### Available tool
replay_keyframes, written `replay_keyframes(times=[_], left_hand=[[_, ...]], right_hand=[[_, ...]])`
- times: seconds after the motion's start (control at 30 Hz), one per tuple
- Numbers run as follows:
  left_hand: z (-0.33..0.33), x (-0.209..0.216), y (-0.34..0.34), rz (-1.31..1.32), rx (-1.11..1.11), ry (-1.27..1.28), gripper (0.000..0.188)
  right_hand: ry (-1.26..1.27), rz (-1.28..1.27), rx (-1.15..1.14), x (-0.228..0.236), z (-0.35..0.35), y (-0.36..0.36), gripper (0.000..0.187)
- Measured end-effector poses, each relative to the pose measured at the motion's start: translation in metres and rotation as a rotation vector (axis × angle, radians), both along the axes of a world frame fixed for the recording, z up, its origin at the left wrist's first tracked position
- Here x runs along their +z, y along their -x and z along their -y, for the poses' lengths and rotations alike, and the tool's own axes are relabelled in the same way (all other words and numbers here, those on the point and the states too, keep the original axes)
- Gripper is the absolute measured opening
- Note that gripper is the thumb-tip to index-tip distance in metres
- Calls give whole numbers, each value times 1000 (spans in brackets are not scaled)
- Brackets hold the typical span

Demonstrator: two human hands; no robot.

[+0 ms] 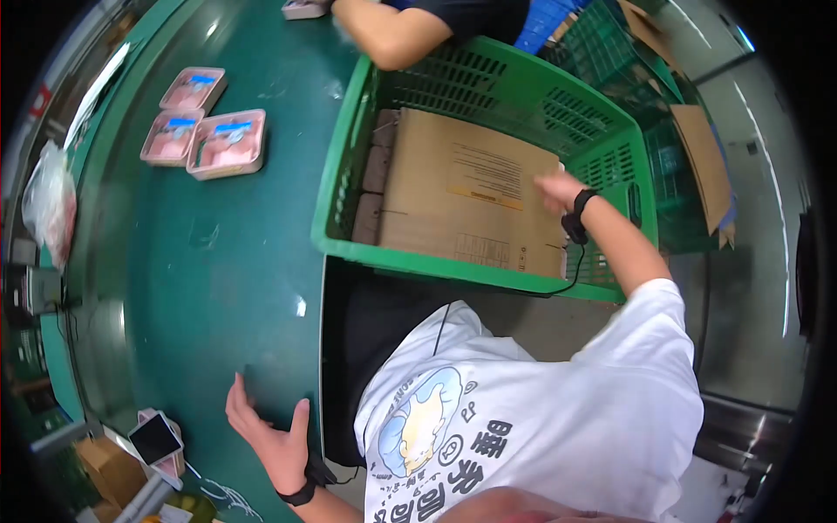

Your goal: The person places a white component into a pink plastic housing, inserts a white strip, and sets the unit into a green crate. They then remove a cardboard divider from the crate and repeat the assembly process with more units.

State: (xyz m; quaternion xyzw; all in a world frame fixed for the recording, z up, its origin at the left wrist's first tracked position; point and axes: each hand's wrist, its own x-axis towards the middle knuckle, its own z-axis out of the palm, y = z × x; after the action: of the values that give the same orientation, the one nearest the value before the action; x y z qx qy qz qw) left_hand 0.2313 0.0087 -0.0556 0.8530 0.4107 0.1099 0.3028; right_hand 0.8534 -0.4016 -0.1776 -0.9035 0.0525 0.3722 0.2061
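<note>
My right hand [559, 191] is at the right edge of a flat brown cardboard sheet [427, 174] inside a large green plastic crate [418, 254]. Its fingers are curled and slightly blurred; whether they grip the sheet's edge is hidden. The cardboard covers most of the crate's inside, and brownish-pink trays [375, 170] show along its left side. My left hand [272, 440] is open, thumb and fingers apart, over the near part of the green table, holding nothing. Three pink trays [228, 144] with clear tops and blue labels sit together at the far left of the table.
Across the crate, another person's arm [392, 39] rests near its far left corner. Stacked dark green crates [658, 113] with cardboard flaps stand at right. A phone-like screen device [156, 438] is at the table's near left. A clear plastic bag [50, 205] hangs on the left.
</note>
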Motion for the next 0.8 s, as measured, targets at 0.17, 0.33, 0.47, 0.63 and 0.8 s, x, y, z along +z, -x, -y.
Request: replay_keyframes(times=[0.17,0.33,0.47,0.63,0.8], left_hand=[[24,12,-37,-145,-61,-132,92],[24,44,-79,-181,-234,-100,81],[23,71,-92,-173,-519,-51,75],[31,60,-73,-42,-538,-83,78],[59,99,-55,-52,-572,-136,66]], right_hand=[[-83,-170,-279,-91,111,9,53],[-140,-403,-258,-27,132,-28,50],[-322,-253,-315,98,117,14,48],[-633,295,-174,292,147,56,43],[-635,664,-196,470,240,110,38]])
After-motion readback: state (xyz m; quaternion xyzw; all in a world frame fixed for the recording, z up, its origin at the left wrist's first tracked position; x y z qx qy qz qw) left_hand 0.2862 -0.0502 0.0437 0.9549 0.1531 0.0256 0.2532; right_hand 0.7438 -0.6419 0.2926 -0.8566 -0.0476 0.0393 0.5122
